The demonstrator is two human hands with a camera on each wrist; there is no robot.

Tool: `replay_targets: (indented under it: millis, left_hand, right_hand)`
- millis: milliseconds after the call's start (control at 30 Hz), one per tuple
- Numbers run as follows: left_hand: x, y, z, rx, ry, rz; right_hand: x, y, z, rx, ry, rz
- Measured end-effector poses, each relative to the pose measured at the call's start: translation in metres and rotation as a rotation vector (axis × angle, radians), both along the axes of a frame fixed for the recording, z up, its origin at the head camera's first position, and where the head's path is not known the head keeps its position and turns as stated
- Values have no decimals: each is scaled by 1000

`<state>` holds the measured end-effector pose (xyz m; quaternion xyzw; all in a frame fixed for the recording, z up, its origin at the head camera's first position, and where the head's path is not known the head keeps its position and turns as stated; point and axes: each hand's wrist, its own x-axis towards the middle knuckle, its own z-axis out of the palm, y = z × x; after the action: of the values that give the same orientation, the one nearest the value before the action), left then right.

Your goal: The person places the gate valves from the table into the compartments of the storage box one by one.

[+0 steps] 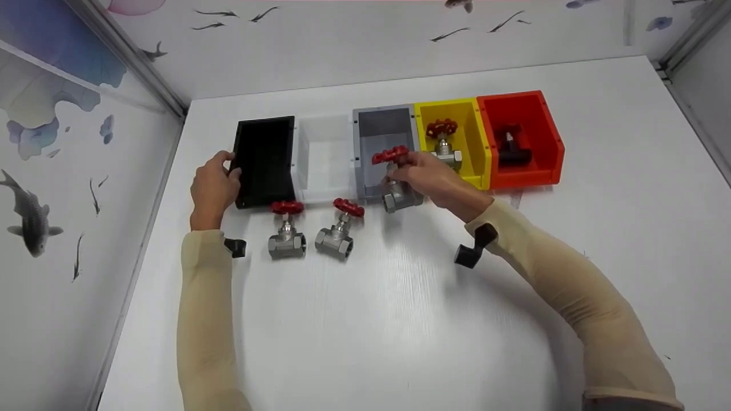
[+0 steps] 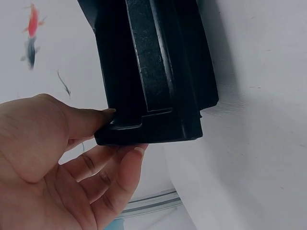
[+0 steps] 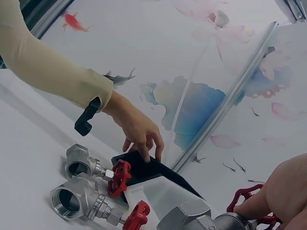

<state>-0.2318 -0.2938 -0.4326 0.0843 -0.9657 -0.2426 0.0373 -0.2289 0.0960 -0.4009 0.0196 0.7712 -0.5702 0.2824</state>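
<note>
My left hand (image 1: 212, 185) grips the side wall of a black bin (image 1: 265, 162), thumb on the inside and fingers on the outside, as the left wrist view shows. My right hand (image 1: 431, 176) holds a metal gate valve (image 1: 395, 200) with a red handwheel, its fingers below the wheel. That valve is at the front of the grey bin (image 1: 388, 121); whether it touches the bin I cannot tell. Two similar valves stand on the table before the bins: a left valve (image 1: 287, 242) and a right valve (image 1: 336, 237), their red wheels up.
Right of the black bin come a white bin (image 1: 328, 154), the grey one, a yellow bin (image 1: 475, 145) and a red bin (image 1: 541, 134), side by side. Inside the yellow bin is a red-wheeled valve (image 1: 443, 131); the red bin holds a black T-shaped piece (image 1: 515, 156). Printed walls surround the white table (image 1: 400, 319).
</note>
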Motion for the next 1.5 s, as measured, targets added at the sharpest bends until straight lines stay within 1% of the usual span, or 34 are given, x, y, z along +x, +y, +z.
replay_targets:
  millis: [200,333,433,567,800,900,1000,1133,1267,1500]
  left_hand:
    - [0,0,1,9,3,-5]
    - [0,0,0,15,5,-1]
    - [-1,-1,-1,16,16,1]
    - [-1,-1,-2,14,25,2]
    - [-1,-2,-3,15,17,7]
    - [-2,-1,-3,21,14,6]
    - [-2,-2,-3,23,8,9]
    - [-2,-2,-3,20,1,6]
    - [-2,-1,-3,20,0,7]
    - [-2,-3,-5,29,5,5]
  right_hand:
    - [-8,-4,3,-20,6,-14]
    - [-13,-6,5,-23,1,-22]
    - [-16,-8,6,21,1,-24]
    - [-22,-12,8,50,-7,-30]
    - [-31,-19,13,5,-2,-71]
    - [-36,-21,14,2,1,-83]
    - [-40,-23,15,20,-2,-83]
    - [-46,-25,12,69,-8,-79]
    - [-52,-27,10,114,-8,-95]
    - [-58,-31,8,127,-23,-127]
